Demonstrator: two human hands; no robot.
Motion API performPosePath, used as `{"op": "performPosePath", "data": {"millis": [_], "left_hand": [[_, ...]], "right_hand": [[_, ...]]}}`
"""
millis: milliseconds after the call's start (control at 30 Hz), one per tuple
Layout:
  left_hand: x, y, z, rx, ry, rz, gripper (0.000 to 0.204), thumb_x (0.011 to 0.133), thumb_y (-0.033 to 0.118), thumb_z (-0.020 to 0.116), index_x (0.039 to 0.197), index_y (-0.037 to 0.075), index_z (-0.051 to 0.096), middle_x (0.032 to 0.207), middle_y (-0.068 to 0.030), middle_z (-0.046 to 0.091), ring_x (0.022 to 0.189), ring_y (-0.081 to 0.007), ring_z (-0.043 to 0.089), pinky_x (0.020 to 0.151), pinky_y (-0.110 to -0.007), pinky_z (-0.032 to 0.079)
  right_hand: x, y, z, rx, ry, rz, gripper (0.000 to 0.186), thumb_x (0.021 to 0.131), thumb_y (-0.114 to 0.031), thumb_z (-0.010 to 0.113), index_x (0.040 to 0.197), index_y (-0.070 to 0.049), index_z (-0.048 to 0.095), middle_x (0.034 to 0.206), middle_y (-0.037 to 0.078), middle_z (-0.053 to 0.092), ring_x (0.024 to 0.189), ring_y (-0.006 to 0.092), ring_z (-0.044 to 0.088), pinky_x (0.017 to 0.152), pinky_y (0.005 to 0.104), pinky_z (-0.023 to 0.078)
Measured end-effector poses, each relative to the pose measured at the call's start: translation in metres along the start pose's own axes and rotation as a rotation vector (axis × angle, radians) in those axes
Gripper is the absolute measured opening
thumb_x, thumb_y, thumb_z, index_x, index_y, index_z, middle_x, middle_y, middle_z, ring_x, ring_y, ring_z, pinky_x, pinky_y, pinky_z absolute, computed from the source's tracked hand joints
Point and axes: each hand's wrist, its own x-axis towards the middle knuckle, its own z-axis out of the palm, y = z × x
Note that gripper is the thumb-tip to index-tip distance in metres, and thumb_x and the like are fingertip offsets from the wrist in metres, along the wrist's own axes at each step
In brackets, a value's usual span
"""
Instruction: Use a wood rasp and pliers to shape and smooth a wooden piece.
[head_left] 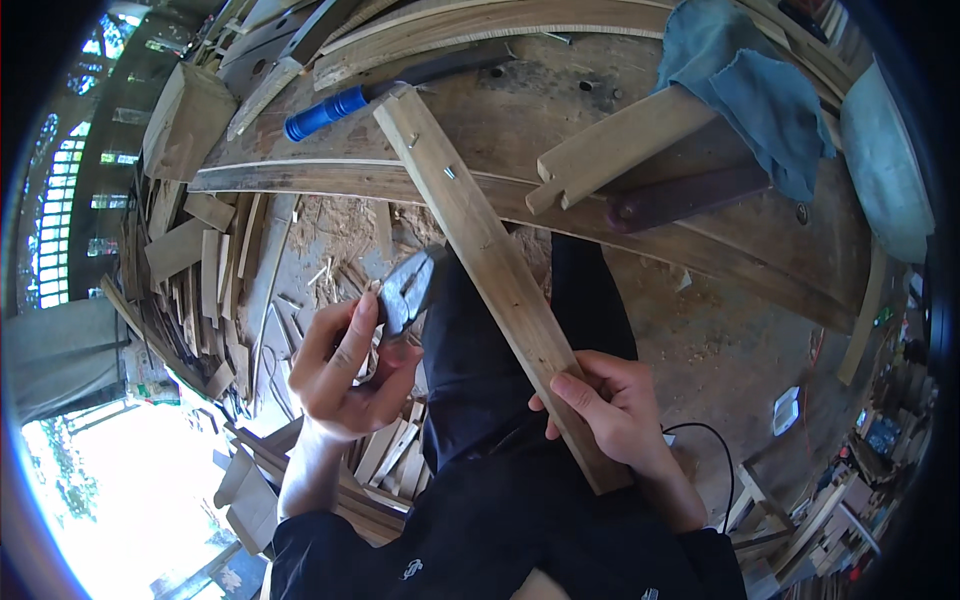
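Note:
My right hand (605, 405) is wrapped round the lower end of a wooden batten (480, 250), thumb on its face. The batten slants up to the left, its far end over the workbench (530, 110). Several nails stick out along its face, among them a shiny pair (450, 172) near the top. To the left of the batten and apart from it, my left hand (345, 370) is closed on a pair of pliers (405, 292). Their grey metal head points up and right; the handles are mostly hidden by my fingers.
On the bench lie a blue-handled tool (328, 113), a notched wooden piece (630, 145), a dark red handle (690, 197) and a blue-grey cloth (745, 90). Wood offcuts (200, 250) pile up on the left. Shavings (340, 240) litter the floor below the bench.

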Motion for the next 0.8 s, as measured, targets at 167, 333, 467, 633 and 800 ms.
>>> {"op": "performPosePath", "data": {"millis": [167,333,467,633,800], "left_hand": [[0.008,0.001,-0.007,-0.015,-0.144,-0.024,0.057,0.065,0.006,0.081,0.119,-0.001,0.065,0.092,-0.0174,0.066,0.072,-0.0240,0.068,0.062,-0.030,0.055],[0.018,-0.001,-0.003,0.064,-0.243,0.091,0.057,0.065,0.003,0.078,0.120,-0.005,0.063,0.091,-0.0176,0.065,0.070,-0.0219,0.066,0.059,-0.030,0.053],[0.003,0.005,-0.003,-0.157,-0.022,-0.070,0.057,0.068,0.005,0.079,0.122,-0.002,0.063,0.088,-0.0163,0.064,0.071,-0.0225,0.066,0.063,-0.030,0.053],[0.022,-0.005,-0.006,-0.008,-0.302,0.007,0.060,0.066,-0.003,0.077,0.124,-0.009,0.060,0.086,-0.0147,0.064,0.067,-0.0154,0.063,0.059,-0.026,0.051],[0.004,-0.002,-0.009,-0.197,0.025,-0.066,0.059,0.067,0.002,0.079,0.124,-0.001,0.063,0.087,-0.0148,0.065,0.068,-0.0212,0.064,0.064,-0.030,0.052]], "right_hand": [[0.005,0.006,-0.001,0.057,-0.016,-0.037,0.022,0.098,-0.014,0.056,0.106,0.005,0.065,0.083,0.011,0.070,0.060,0.0115,0.064,0.054,0.0224,0.049],[0.007,0.003,-0.001,0.021,-0.017,-0.018,0.022,0.098,-0.013,0.056,0.105,0.006,0.063,0.083,0.013,0.069,0.061,0.0138,0.065,0.055,0.0243,0.051],[0.005,0.002,-0.002,-0.038,-0.027,-0.031,0.021,0.097,-0.011,0.055,0.106,0.007,0.062,0.084,0.014,0.069,0.061,0.0158,0.065,0.056,0.0258,0.052],[0.008,0.008,0.000,0.024,-0.015,-0.032,0.023,0.098,-0.015,0.057,0.103,0.006,0.065,0.083,0.011,0.069,0.061,0.0120,0.064,0.054,0.0232,0.050],[0.008,0.003,-0.001,0.083,-0.032,0.016,0.023,0.098,-0.015,0.057,0.103,0.006,0.064,0.083,0.011,0.068,0.061,0.0125,0.064,0.055,0.0233,0.050]]}}
